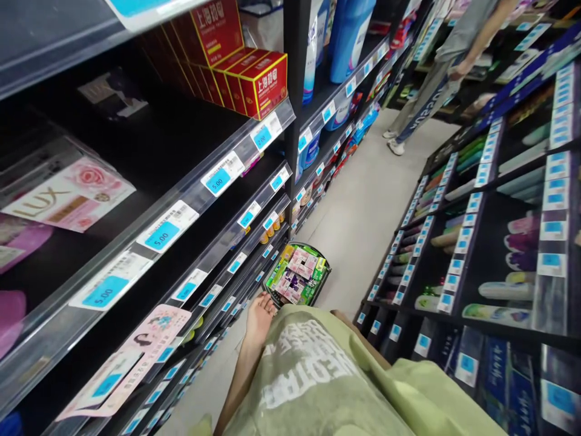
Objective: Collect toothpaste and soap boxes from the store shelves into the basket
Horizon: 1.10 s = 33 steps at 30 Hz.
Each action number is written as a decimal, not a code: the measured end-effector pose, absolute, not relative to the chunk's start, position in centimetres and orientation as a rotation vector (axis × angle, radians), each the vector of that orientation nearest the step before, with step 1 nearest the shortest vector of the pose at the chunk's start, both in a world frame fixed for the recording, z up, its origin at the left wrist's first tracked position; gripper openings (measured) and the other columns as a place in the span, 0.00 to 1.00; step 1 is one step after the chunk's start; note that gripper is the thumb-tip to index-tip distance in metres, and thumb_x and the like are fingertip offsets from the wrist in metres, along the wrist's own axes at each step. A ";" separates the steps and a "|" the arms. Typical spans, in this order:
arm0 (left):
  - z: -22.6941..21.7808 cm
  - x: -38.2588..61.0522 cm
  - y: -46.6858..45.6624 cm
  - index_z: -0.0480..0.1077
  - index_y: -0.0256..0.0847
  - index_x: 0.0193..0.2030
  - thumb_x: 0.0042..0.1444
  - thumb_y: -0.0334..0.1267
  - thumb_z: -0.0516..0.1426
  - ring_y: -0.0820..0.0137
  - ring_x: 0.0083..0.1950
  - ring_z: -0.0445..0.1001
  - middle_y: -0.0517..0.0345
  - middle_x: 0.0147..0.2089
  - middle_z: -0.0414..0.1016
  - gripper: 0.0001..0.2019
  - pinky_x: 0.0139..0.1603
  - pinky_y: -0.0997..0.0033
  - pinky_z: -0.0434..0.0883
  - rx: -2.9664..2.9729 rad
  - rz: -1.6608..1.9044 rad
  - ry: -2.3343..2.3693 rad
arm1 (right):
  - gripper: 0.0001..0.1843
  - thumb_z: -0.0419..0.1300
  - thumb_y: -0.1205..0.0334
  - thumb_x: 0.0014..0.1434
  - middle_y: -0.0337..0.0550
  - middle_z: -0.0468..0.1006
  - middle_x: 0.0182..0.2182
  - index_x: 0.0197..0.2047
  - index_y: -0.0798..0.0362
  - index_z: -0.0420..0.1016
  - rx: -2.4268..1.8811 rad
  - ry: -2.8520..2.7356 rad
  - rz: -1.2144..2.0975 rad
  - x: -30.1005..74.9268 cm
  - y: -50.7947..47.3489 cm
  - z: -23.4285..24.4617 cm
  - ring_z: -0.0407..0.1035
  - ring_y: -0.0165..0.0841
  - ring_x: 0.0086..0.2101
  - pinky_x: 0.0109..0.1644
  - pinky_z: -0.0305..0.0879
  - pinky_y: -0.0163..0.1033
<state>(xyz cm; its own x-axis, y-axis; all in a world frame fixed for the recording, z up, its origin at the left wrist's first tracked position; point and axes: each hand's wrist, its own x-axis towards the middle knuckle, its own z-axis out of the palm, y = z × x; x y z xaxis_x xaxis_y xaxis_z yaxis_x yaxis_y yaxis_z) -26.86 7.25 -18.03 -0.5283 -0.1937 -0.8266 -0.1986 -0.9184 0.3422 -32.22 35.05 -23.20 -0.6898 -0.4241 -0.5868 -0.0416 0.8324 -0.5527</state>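
Note:
My left hand hangs low beside my shirt, near the near-left edge of a dark shopping basket. Its fingers are loosely bent and somewhat apart, with nothing visible in them. In the basket lie green packs and pink-and-white boxes with some dark purple on them. My right arm reaches forward at the other side of my shirt. Cloth covers most of my right hand, so its fingers and anything in them are hidden.
On the left, shelves hold a LUX soap box, red boxes and blue bottles behind price-tag rails. Racks with slippers line the right. A person stands farther along the aisle floor.

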 end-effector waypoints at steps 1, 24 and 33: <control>-18.3 -26.4 7.1 0.70 0.36 0.37 0.57 0.23 0.54 0.76 0.26 0.73 0.60 0.30 0.74 0.06 0.30 0.76 0.71 -1.565 2.677 0.607 | 0.08 0.62 0.57 0.67 0.38 0.78 0.33 0.40 0.53 0.76 -0.314 2.249 -0.647 -32.0 35.3 -23.8 0.75 0.30 0.32 0.35 0.73 0.34; -19.8 -23.9 10.3 0.69 0.35 0.35 0.54 0.22 0.55 0.77 0.24 0.67 0.62 0.26 0.69 0.07 0.27 0.77 0.67 -1.614 2.706 0.380 | 0.08 0.61 0.59 0.68 0.41 0.80 0.39 0.41 0.55 0.77 0.197 2.073 -0.629 -27.4 39.2 -35.8 0.76 0.33 0.41 0.48 0.74 0.42; -20.4 -23.3 9.7 0.69 0.36 0.36 0.54 0.23 0.55 0.77 0.25 0.67 0.62 0.27 0.68 0.07 0.27 0.77 0.68 -1.596 2.725 0.387 | 0.14 0.61 0.55 0.68 0.44 0.79 0.46 0.50 0.56 0.76 0.138 2.055 -0.602 -26.2 40.2 -38.4 0.76 0.37 0.45 0.48 0.76 0.45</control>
